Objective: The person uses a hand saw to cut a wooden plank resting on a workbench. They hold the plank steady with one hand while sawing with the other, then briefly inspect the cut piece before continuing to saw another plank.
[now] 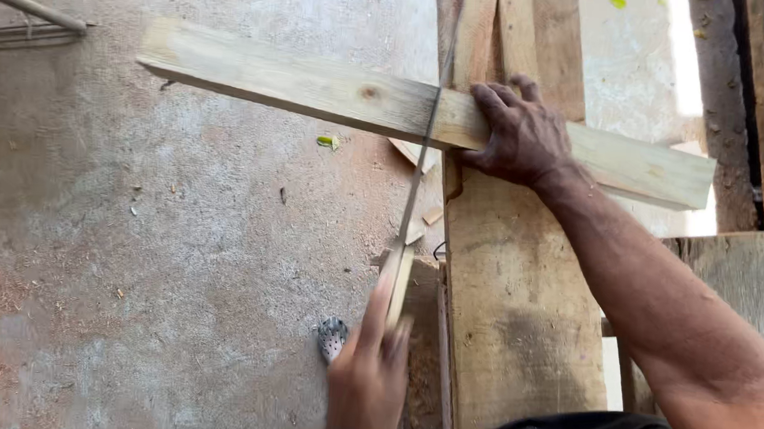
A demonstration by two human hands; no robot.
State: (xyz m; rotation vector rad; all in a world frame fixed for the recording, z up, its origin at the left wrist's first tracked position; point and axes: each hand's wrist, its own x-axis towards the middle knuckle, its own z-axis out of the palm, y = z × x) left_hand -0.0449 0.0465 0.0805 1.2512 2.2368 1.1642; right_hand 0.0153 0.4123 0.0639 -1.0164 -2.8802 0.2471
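**Handsaw blade set across a pale plank**

Closest to the lens, the left hand [367, 386] is closed around the light wooden handle of a thin-bladed handsaw [414, 190], forefinger stretched along the grip. From this hand the narrow steel blade runs straight away, up to a long pale sawn-timber plank [319, 91], and meets it edge-on just left of the other hand.

Farther off, the right hand [524, 135] lies palm down on that plank, fingers spread and curled over its far edge, pressing it flat; it grasps nothing else. The plank lies crosswise, its longer part jutting out to the left of this hand over the floor, its shorter part to the right.

Under the right hand and forearm a broad weathered brown board [517, 311] runs lengthwise beneath the plank, touching it and bearing it. A second grey board [741, 272] lies beside the forearm, to its right.

Left of both hands spreads a dusty grey concrete floor [176, 255] scattered with sawdust and chips. Just left of the left hand a patterned sandal toe [332, 337] shows.
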